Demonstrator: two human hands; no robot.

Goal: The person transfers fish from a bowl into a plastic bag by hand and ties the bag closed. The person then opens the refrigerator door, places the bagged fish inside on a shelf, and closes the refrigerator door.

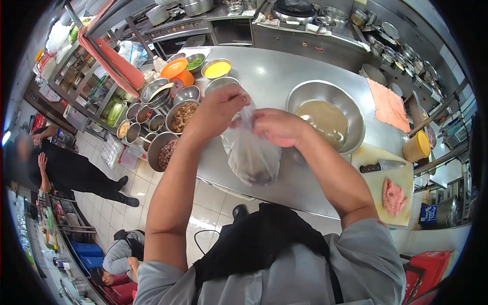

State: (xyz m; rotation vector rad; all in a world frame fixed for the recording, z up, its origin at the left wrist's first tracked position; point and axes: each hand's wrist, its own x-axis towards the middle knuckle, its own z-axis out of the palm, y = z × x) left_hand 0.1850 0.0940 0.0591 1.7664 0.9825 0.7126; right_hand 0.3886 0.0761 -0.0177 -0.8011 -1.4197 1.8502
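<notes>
Two hands work at the top of a thin, see-through plastic bag (254, 155). The left hand (223, 108) has its fingers curled in and pinches the bag's top. The right hand (279, 126) is bent shut too, with its fingers pressed on the bag's twisted neck. The bag hangs down from them by the near edge of the shiny metal worktop (254, 61), about in the middle. Something dark is at the bottom of it, but I cannot tell what. I also cannot tell if the bag touches the metal.

Just right of the bag is a big metal bowl (355, 114) with cloudy brown water in it. At the near right corner, a cutting board (368, 155) holds a knife (390, 164) with a black handle and a crumpled pink cloth (394, 197). A yellow tub (417, 146) is beside the board. One more pink cloth lies flat by the far right corner.

Lots of bowls crowd the left end. One has bright yellow stuff, one has green bits, and the nearest one has pink, chopped food. Two other people are off to the left, and one is bent low.
</notes>
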